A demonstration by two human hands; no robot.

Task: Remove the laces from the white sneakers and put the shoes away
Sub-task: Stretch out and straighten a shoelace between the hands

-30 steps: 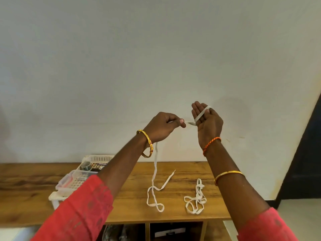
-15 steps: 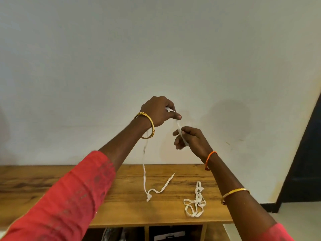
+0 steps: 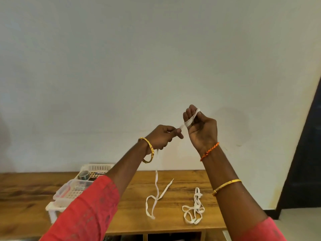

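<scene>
A white lace (image 3: 157, 181) is running between both hands, raised in front of the pale wall (image 3: 156, 58). Its upper end is lying wound around the fingers of the right hand (image 3: 201, 129), which is standing upright with the wrist low and the fingers curled toward the palm, so that grip is closed round the wraps. From there a short taut stretch is crossing to the left hand (image 3: 163, 137), just beside and slightly lower, where thumb and forefinger are pinching it; the other fingers are folding in. Below the left grip the lace is hanging straight down past the wrist, and its lower part is lying in a loose loop on the wooden surface (image 3: 132, 218), with the free tip pointing back toward the wall.

Two laces are showing in all: this one, and a second lace (image 3: 193, 210) lying bundled in small loops on the surface, to the right of the first one's tail and apart from it, under the right forearm.

Both forearms are reaching up and forward, red sleeves at the elbows. Bangles: one gold on the left wrist, one gold on the right forearm, plus one orange thread band on the right wrist. A white plastic basket (image 3: 97, 168) is sitting at the surface's left, with a clear lidded box (image 3: 66, 189) in front of it.
</scene>
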